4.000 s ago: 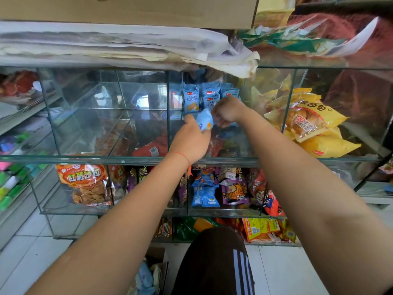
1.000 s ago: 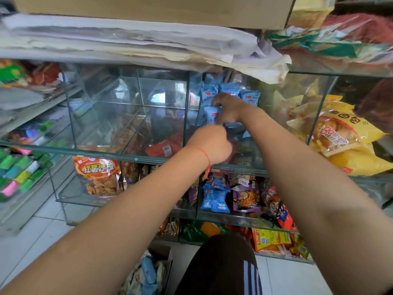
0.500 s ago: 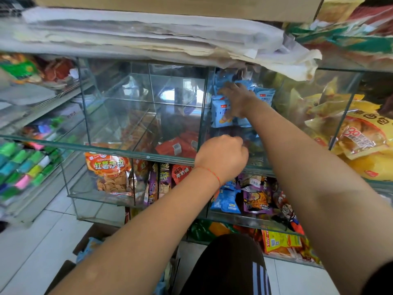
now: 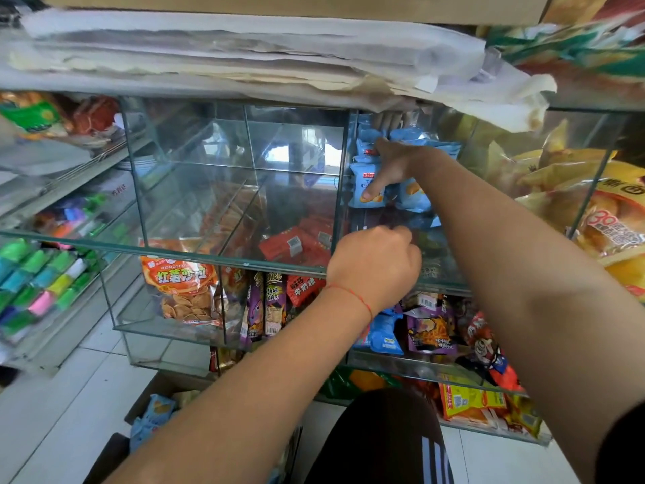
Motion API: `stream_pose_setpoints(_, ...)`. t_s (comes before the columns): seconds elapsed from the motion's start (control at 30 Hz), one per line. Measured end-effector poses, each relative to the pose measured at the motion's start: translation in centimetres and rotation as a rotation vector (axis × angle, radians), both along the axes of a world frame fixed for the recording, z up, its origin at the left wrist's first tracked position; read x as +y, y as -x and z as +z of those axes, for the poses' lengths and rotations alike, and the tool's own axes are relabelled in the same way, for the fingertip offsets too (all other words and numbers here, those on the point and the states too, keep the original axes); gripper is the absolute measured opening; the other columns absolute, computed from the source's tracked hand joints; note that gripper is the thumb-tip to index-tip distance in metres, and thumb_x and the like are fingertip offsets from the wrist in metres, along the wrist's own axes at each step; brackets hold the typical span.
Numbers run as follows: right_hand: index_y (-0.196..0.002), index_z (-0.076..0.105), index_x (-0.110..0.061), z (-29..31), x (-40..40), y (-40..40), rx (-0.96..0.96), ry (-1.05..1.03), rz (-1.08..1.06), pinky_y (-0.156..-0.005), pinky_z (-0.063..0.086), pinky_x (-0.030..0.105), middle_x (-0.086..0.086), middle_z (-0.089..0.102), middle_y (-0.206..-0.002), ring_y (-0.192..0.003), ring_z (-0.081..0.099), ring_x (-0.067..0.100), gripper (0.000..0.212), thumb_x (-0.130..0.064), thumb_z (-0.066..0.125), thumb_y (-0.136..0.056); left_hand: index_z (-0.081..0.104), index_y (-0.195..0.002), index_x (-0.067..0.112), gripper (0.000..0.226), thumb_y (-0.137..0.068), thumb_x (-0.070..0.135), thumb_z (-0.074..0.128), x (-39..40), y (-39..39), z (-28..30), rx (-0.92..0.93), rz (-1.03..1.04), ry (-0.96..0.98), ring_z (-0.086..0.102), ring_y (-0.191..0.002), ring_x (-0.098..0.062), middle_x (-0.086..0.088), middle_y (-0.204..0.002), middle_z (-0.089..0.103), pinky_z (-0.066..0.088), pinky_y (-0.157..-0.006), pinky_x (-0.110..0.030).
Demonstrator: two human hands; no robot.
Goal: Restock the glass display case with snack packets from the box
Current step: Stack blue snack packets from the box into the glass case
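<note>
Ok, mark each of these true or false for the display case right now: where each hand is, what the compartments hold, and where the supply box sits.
1. The right hand is on the blue packets in the upper compartment. True.
2. The left hand holds a yellow bag. False: it is curled at the glass edge, nothing visibly held.
3. The compartment left of the blue packets looks empty. True.
4. The box sits on the top shelf. False: it is on the floor.
</note>
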State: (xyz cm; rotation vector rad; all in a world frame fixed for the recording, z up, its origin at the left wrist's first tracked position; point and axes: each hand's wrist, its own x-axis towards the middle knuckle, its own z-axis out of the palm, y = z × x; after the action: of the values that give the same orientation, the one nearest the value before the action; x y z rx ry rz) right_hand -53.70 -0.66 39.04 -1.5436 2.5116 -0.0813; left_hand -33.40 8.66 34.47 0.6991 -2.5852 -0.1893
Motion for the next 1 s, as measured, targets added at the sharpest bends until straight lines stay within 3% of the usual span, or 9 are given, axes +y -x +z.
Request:
stream_pose_setpoints(0.1,-0.148,0.023,-0.021,-0.2,-0.1,0.0,-0.029,-0.020,0.010,-0.101,0.042,0.048,0.003,0.030,-0.154,-0.136,0.036,0.030,0.114,-0.047,0.087,-0.059,0.048,-0.082,0.016,0.023,-0.099,0.027,0.037,-0.1,0.1,0.2,-0.029,0.015,-0.016,0.042,-0.067,-0.026,-0.002,-0.075,0.046,0.025,-0.056,-0.032)
stream_pose_setpoints(0.2,-0.142,0.036,-0.019,0.5,0.0,0.1,-0.050,-0.042,-0.006,-0.093,0.048,0.046,0.001,0.040,-0.145,-0.125,0.046,0.028,0.104,-0.051,0.086,-0.057,0.044,-0.080,0.017,0.023,-0.099,0.028,0.035,-0.1,0.2,0.3,-0.080,0.030,-0.040,0.041,-0.068,-0.025,-0.001,-0.073,0.043,0.019,-0.051,-0.034)
stream_pose_setpoints(0.3,-0.137,0.046,-0.018,1.3,0.1,0.3,-0.044,-0.041,-0.014,-0.099,0.046,0.046,0.002,0.047,-0.139,-0.121,0.050,0.028,0.102,-0.059,0.084,-0.052,0.044,-0.079,0.018,0.025,-0.099,0.028,0.034,-0.1,0.2,0.5,-0.101,0.028,-0.051,0.041,-0.069,-0.025,-0.002,-0.074,0.043,0.018,-0.049,-0.032)
stream_pose_setpoints(0.37,-0.142,0.043,-0.018,1.5,0.1,0.6,-0.083,0.007,-0.029,-0.103,0.042,0.044,0.003,0.044,-0.145,-0.127,0.046,0.029,0.106,-0.059,0.084,-0.052,0.044,-0.078,0.017,0.026,-0.099,0.029,0.034,-0.1,0.2,0.4,-0.093,0.027,-0.051,0.041,-0.068,-0.025,-0.001,-0.072,0.043,0.016,-0.047,-0.030)
stream_pose_setpoints(0.47,-0.147,0.034,-0.016,1.0,0.1,0.7,-0.118,0.171,-0.023,-0.107,0.035,0.039,0.006,0.032,-0.153,-0.137,0.036,0.028,0.098,-0.044,0.083,-0.067,0.046,-0.077,0.017,0.027,-0.099,0.029,0.034,-0.2,0.3,0.2,-0.087,0.024,-0.054,0.043,-0.067,-0.024,0.000,-0.069,0.042,0.017,-0.047,-0.030)
stream_pose_setpoints(0.63,-0.120,0.052,-0.011,-0.2,0.5,0.1,-0.047,0.292,0.023,-0.085,0.044,0.034,0.011,0.053,-0.123,-0.108,0.054,0.029,0.071,-0.033,0.088,-0.063,0.044,-0.075,0.017,0.028,-0.098,0.029,0.033,-0.3,0.4,0.0,-0.095,0.026,-0.063,0.045,-0.068,-0.024,0.001,-0.066,0.041,0.018,-0.048,-0.031)
stream_pose_setpoints(0.8,-0.115,0.053,-0.017,-1.4,1.1,-0.5,0.039,0.306,0.048,-0.100,0.041,0.045,0.012,0.043,-0.127,-0.120,0.042,0.032,0.069,-0.043,0.086,-0.061,0.037,-0.068,0.019,0.031,-0.098,0.029,0.033,-0.3,0.3,0.0,-0.098,0.028,-0.059,0.042,-0.068,-0.026,0.000,-0.064,0.039,0.019,-0.050,-0.032)
stream_pose_setpoints(1.0,-0.106,0.060,-0.018,-1.9,1.1,0.7,-0.045,0.438,0.044,-0.100,0.041,0.038,0.009,0.041,-0.115,-0.118,0.044,0.029,0.051,-0.037,0.085,-0.066,0.043,-0.076,0.017,0.028,-0.098,0.029,0.033,-0.2,0.3,0.0,-0.103,0.037,-0.039,0.042,-0.068,-0.024,0.003,-0.063,0.034,0.018,-0.050,-0.033)
